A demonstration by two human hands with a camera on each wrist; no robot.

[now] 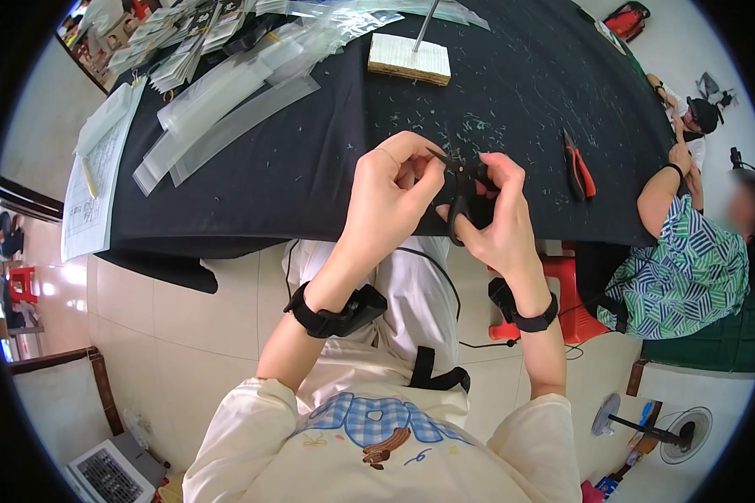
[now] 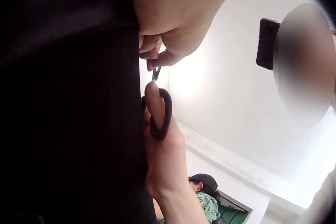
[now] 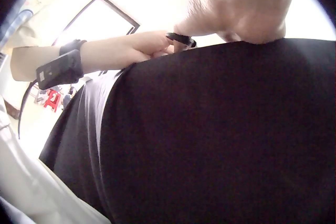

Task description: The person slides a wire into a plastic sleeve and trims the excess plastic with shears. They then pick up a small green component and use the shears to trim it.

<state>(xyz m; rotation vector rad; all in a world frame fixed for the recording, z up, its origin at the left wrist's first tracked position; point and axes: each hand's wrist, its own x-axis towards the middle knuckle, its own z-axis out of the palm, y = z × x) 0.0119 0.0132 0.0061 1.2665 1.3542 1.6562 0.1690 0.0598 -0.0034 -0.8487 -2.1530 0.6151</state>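
Over the front edge of the black-covered table, my right hand holds a pair of small black-handled scissors. Its thumb passes through a handle loop, as the left wrist view shows. The blades point up and left toward my left hand. That hand has curled fingers, with thumb and forefinger pinched together right at the blades; what they pinch is hidden. In the right wrist view, the table edge covers much of both hands. Small pale teal clippings lie scattered on the cloth beyond the hands.
Red-handled pliers lie at the right. A wooden block with an upright metal rod stands at the back. Clear plastic sleeves and a paper sheet lie at the left. A person in a patterned shirt sits at the right.
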